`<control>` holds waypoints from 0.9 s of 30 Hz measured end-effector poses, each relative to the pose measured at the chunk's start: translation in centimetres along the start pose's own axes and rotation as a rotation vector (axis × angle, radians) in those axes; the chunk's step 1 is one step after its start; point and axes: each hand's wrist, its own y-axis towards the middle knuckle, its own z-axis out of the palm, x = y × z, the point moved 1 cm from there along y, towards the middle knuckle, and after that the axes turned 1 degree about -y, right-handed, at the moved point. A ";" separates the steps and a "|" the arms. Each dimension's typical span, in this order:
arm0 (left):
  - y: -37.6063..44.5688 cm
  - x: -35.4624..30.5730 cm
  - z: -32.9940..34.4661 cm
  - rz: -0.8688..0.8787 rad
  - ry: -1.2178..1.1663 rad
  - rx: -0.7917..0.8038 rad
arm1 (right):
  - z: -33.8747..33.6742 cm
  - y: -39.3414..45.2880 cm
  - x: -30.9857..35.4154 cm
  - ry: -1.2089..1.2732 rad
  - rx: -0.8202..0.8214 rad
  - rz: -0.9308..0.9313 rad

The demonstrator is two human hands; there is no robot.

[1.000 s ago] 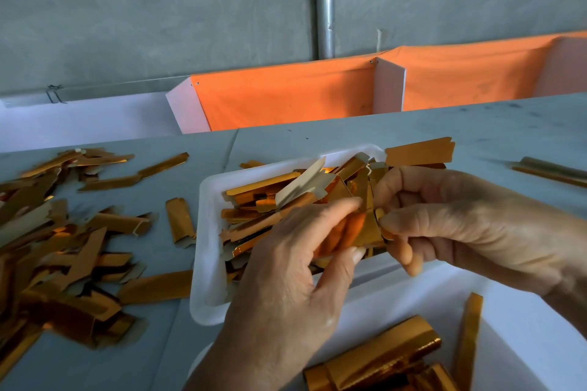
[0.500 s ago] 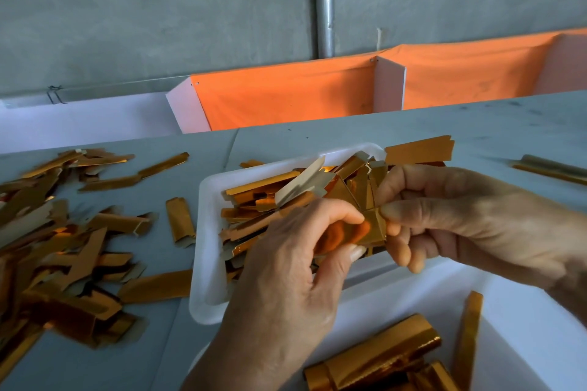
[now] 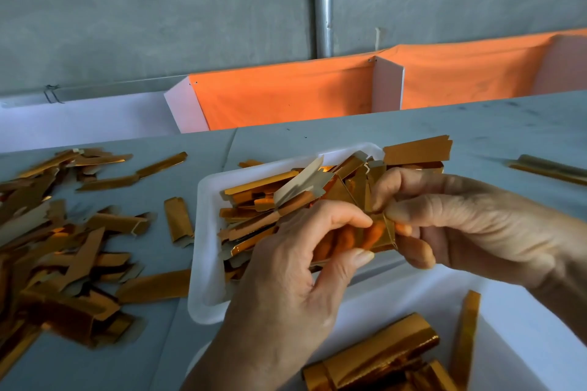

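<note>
Moved: since a second ago our left hand [image 3: 286,282] has curled its forefinger lower, and its tip now meets the fingertips of our right hand [image 3: 470,228] on the gold foil piece [image 3: 379,236]; tray and piles lie as before.
Gold foil piece: we hold it in the air between both hands, over the near edge of the white tray [image 3: 203,232]; its mirror face turns toward us, and its right end shows a crease.
Left fingers [image 3: 355,219]: closed on the piece, forefinger on the top edge, thumb under the bottom edge.
Right fingers [image 3: 413,216]: pinching the piece's right end from above, the lower fingers curled under it.
Tray contents: a heap of gold strips [image 3: 260,209] fills the tray behind our hands; one pale strip tilts up out of it.
Near box: a white box [image 3: 524,320] at the bottom right holds folded gold pieces [image 3: 381,355].
Loose pile [image 3: 57,251]: spread on the table [image 3: 476,124] to the left of the tray, a few strays between the two.
Far strips [image 3: 549,168]: well apart on the table, far to our right.
Backdrop: orange cloth [image 3: 286,95] hangs in white-walled bins beyond the table; a metal pipe [image 3: 322,0] runs up the concrete wall.
</note>
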 end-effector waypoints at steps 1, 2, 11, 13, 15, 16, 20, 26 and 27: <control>0.0 0.0 0.1 0.005 0.031 -0.003 | 0.1 0.0 0.0 -0.017 -0.053 0.008; 0.1 0.0 0.2 0.007 0.067 -0.015 | 0.2 0.0 0.0 -0.037 -0.100 0.008; 0.3 0.0 0.3 0.009 0.218 -0.106 | 1.4 0.3 0.0 -0.210 -0.241 -0.094; 0.2 0.0 0.3 0.003 0.225 -0.119 | 1.6 0.3 -0.1 -0.220 -0.268 -0.108; 0.2 0.1 0.3 0.003 0.222 -0.123 | 1.7 0.4 0.0 -0.251 -0.275 -0.121; 0.2 0.1 0.4 0.007 0.227 -0.123 | 1.7 0.4 -0.1 -0.268 -0.274 -0.124; 0.1 0.0 0.4 0.021 0.253 -0.128 | 1.6 0.5 0.1 -0.323 -0.289 -0.117; 0.2 0.1 0.4 0.040 0.322 -0.098 | 1.1 0.3 0.4 -0.348 -0.245 -0.076; 0.2 0.1 0.4 0.047 0.335 -0.092 | 1.0 0.3 0.3 -0.346 -0.231 -0.077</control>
